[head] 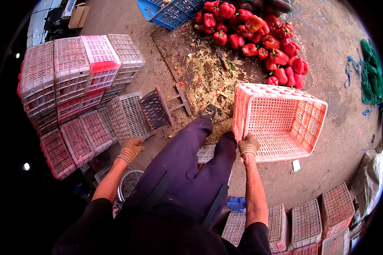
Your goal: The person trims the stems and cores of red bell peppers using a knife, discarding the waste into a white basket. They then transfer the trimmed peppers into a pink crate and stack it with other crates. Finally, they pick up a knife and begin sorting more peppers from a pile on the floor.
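Note:
In a ribbed work glove, my right hand (248,145) grips the near-left rim of a pink plastic crate (271,124). The crate is tilted on its side, its open mouth facing me, and nothing is inside. My left hand (132,149), gloved too, hangs by the lower end of a greyish slatted crate (129,116); its fingers are curled, and whether it touches the crate is unclear. A heap of red bell peppers (271,47) lies on the floor beyond the pink crate. Near the heap, a knife (223,60) rests among scattered seeds and trimmings.
Stacked crates (70,70) rise on the left; more crates (306,223) stand lower right. A low folding stool (159,106) with a woven seat is beside my leg. A blue crate (175,14) sits beyond. Green netting (371,73) lies at the far right. A wheel (130,183) shows below my left hand.

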The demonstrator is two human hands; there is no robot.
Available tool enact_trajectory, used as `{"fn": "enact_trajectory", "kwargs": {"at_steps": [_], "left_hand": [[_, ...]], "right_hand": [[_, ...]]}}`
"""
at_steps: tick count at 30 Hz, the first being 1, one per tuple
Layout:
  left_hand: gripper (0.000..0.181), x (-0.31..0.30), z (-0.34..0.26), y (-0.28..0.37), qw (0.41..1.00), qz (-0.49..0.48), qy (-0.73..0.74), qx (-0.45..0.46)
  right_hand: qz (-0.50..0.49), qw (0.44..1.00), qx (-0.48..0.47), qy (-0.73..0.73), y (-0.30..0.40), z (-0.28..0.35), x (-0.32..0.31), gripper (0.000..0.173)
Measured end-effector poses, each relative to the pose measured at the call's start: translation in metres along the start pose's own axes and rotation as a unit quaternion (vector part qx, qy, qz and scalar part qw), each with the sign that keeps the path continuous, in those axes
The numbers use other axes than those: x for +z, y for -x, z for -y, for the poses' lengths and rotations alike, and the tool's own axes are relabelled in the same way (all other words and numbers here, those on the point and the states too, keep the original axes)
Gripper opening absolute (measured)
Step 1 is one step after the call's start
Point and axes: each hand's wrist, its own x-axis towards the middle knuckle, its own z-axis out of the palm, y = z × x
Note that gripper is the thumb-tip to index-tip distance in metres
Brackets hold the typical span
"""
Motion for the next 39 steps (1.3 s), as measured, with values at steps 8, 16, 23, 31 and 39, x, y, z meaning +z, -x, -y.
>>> {"fn": "enact_trajectory", "kwargs": {"at_steps": [8,16,23,31,39], "left_hand": [[0.029,0.019,-0.195,-0.087,0.974,0.017,0.015,0.227],[0.019,0.123,-0.190,-0.180,0.788,0.187,-0.331,0.484],[0.023,0.060,-0.108,-0.145,0.817,0.243,-0.348,0.390],[0.025,-0.011,-0.094,-0.087,0.895,0.143,-0.164,0.389],[0.026,0.016,-0.119,-0.085,0.873,0.179,-0.159,0.425]], "right_hand": [[0.057,0.996,0.050,0.041,0.005,0.010,-0.010,0.015],[0.046,0.986,0.128,0.092,0.017,0.004,0.062,0.022],[0.094,0.963,0.203,0.150,0.042,0.024,0.099,0.031],[0.077,0.979,0.141,0.122,0.017,0.050,0.166,0.026],[0.006,0.985,0.158,0.062,0.001,0.053,0.210,0.025]]}}
